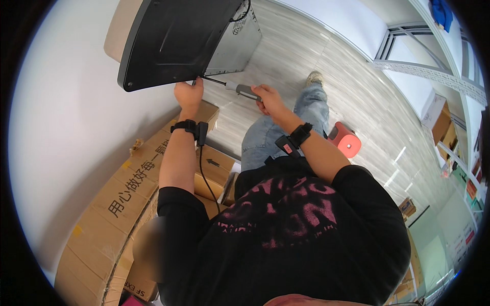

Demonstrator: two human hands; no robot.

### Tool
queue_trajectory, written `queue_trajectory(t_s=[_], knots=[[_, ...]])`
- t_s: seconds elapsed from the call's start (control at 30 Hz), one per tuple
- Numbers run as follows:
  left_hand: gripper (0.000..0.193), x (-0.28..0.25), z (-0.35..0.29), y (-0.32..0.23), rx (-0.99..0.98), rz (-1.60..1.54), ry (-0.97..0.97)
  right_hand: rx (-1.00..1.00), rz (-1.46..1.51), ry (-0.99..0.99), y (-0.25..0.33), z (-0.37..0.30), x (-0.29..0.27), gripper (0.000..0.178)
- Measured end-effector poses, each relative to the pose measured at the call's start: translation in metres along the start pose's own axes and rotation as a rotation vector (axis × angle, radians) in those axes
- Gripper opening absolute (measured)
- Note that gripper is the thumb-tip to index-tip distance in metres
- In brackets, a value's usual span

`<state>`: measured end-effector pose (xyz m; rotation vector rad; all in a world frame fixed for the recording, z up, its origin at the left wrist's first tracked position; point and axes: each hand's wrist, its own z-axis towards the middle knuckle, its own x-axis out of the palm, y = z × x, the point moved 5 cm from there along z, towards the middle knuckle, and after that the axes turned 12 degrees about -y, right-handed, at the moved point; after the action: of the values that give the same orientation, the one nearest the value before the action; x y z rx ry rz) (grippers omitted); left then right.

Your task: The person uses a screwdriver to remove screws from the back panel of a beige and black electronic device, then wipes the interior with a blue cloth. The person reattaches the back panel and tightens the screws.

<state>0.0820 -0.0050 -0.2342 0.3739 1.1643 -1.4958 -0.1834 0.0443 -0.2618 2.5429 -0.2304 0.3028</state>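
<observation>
My right hand [270, 103] is closed around the grey handle of a screwdriver [246, 91]. Its thin dark shaft points left, and the tip meets the lower right corner of a black panel [166, 46]. Beside that tip, my left hand [189, 95] is closed at the panel's lower edge, thumb up; its other fingers are partly hidden. The panel is broad and flat, with rounded corners and small screws. A silver metal casing [232, 49] with a round vent pattern adjoins it, and a black cable [241, 15] hangs at the top.
Long cardboard boxes [138, 178] lie along the white wall on my left. A red stool [347, 141] stands on the grey wood-look floor [377, 112], right of my leg. White metal shelving [429, 76] with boxes runs along the far right. A black cord trails from my left wrist strap.
</observation>
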Motion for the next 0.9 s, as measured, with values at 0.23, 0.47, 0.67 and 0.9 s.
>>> queue_trajectory(t_s=[0.23,0.47,0.67,0.9], knots=[[0.029,0.002,-0.004,0.001,-0.055,-0.028,-0.006,-0.007,-0.04,-0.024,0.008,-0.01,-0.027,0.031],[0.033,0.004,-0.005,-0.008,-0.184,-0.117,0.038,-0.118,-0.106,-0.166,0.037,-0.045,-0.09,0.032],[0.04,-0.006,-0.01,0.01,-0.171,-0.174,0.133,-0.221,-0.065,-0.119,0.081,-0.077,-0.12,0.031],[0.032,0.006,-0.034,0.042,-0.279,-0.066,0.557,-0.257,-0.011,-0.083,0.13,-0.091,-0.106,0.027]])
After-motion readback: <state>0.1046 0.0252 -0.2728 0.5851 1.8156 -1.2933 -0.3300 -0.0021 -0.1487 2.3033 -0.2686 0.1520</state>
